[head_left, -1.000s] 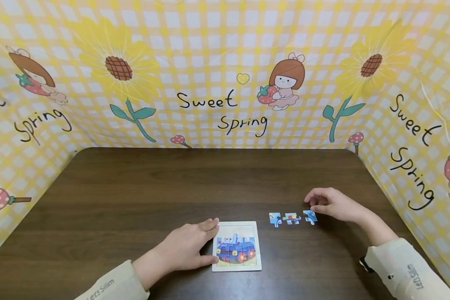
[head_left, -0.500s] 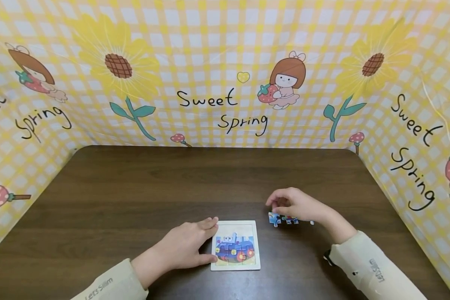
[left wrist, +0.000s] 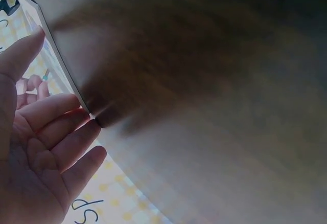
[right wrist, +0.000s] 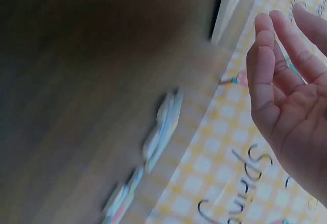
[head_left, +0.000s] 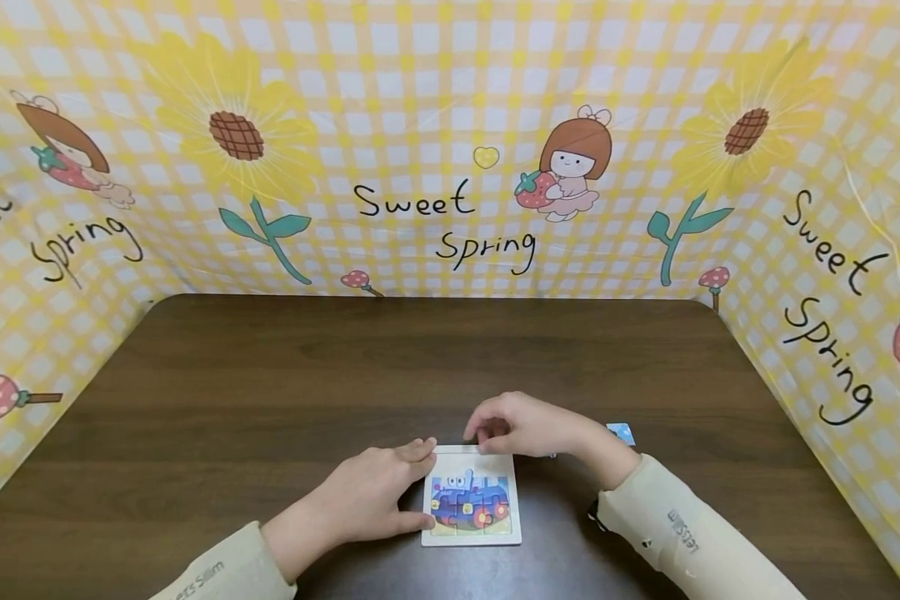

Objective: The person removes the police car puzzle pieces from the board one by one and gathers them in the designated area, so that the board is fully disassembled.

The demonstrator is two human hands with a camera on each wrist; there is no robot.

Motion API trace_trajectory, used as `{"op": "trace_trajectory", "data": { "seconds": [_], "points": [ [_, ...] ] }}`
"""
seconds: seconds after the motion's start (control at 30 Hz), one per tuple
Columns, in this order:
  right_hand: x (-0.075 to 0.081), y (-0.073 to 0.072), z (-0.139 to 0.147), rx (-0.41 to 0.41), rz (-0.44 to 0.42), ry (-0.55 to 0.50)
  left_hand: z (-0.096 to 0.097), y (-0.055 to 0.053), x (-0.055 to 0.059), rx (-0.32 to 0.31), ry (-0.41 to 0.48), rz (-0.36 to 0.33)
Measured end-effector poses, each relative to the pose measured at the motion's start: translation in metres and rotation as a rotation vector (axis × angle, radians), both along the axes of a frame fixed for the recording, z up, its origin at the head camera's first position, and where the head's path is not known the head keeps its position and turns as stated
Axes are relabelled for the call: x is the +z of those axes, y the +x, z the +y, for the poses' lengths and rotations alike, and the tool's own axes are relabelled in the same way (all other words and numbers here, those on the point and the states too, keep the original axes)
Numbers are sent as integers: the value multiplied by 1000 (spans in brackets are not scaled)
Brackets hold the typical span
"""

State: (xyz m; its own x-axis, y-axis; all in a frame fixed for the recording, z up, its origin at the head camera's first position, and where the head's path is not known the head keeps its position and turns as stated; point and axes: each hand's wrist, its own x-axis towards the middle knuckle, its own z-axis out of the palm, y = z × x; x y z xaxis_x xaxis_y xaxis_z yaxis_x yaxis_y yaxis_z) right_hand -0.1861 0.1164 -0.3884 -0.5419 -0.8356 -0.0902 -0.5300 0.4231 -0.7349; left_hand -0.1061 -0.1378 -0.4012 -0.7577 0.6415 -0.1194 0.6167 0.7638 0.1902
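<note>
A square puzzle tray (head_left: pixel 471 542) with a blue cartoon tractor picture lies near the front of the table. The lower rows are filled with joined pieces; its top strip is pale. My left hand (head_left: pixel 371 493) rests at the tray's left side, fingers fairly straight, thumb and fingertips touching its edge (left wrist: pixel 62 65). Over the tray's upper right edge hovers my right hand (head_left: pixel 528 423), fingers loosely bent. In the right wrist view nothing shows between the fingers of that hand (right wrist: pixel 294 91). A blue puzzle piece (head_left: pixel 621 433) lies right of the tray, partly behind the right forearm.
In the right wrist view, two loose pieces lie on the table, one nearer the tray (right wrist: pixel 164 129) and another (right wrist: pixel 122 198) beyond it. The brown table (head_left: pixel 390 367) is walled by yellow checked cloth (head_left: pixel 420 100) at the back and sides.
My right hand has swept left from beside the rightmost loose piece, over the row of pieces, to the tray's upper right edge. The left hand and tray have stayed in place.
</note>
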Motion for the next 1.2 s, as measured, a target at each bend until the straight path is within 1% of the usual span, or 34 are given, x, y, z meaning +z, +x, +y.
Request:
{"op": "trace_trajectory", "data": {
  "seconds": [0.17, 0.37, 0.57, 0.8, 1.07, 1.2],
  "points": [
    [-4, 5, -16, 56, 2, 41, -2, 1, -1, -8, 25, 2],
    [-7, 12, -30, 85, 8, 108, -4, 1, -2, -4, 46, 10],
    [-7, 17, -36, 87, -8, 145, -3, 2, -3, -8, 49, 37],
    [-9, 20, -38, 69, 22, 174, -3, -1, -3, -11, 42, 17],
    [-9, 20, -41, 68, 34, 203, -2, -1, -4, -9, 43, 33],
    [-10, 21, -41, 57, 32, 210, -2, -1, -4, -9, 43, 28]
  ]
}}
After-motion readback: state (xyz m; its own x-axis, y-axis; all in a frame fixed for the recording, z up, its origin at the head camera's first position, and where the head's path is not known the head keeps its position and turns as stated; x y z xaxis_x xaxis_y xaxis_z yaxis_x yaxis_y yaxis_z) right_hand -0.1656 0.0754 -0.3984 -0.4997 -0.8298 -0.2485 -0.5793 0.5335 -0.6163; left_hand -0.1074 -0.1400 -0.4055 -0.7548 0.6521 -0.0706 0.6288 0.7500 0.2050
